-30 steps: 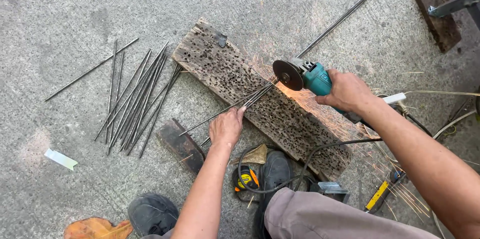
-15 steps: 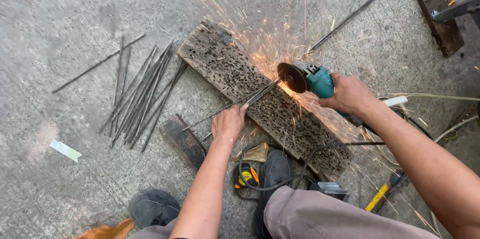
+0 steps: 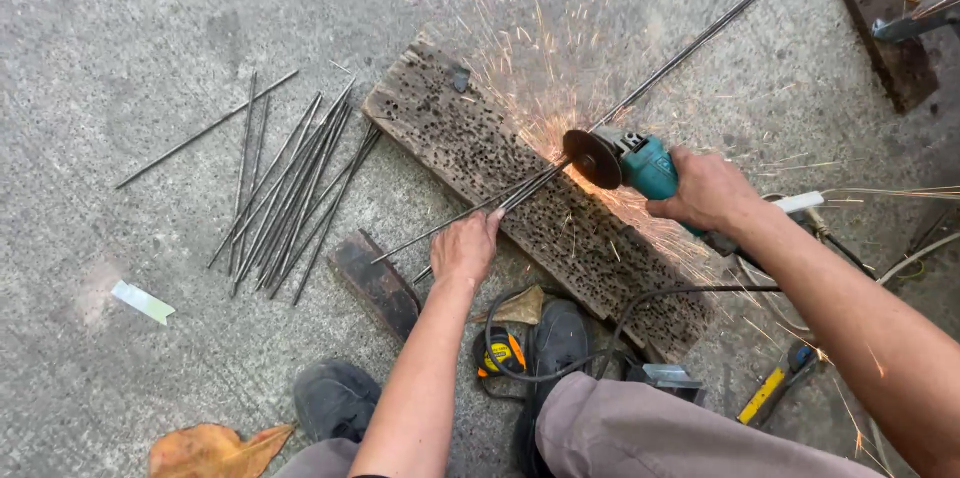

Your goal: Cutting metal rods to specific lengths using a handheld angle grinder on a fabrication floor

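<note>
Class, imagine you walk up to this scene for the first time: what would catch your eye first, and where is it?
First the spray of orange sparks flying up from the middle of the worn wooden plank, where the teal angle grinder in the right hand cuts thin steel rods. The left hand presses those rods onto the plank's near edge. To the left, a loose pile of cut rods lies on the concrete floor.

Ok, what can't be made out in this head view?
- Where the disc meets the long rods: masked by sparks and the angle grinder.
- Rods under the left hand: covered.
- Right hand fingers: wrapped behind the grinder body.
- Tape measure: partly behind the forearm.
</note>
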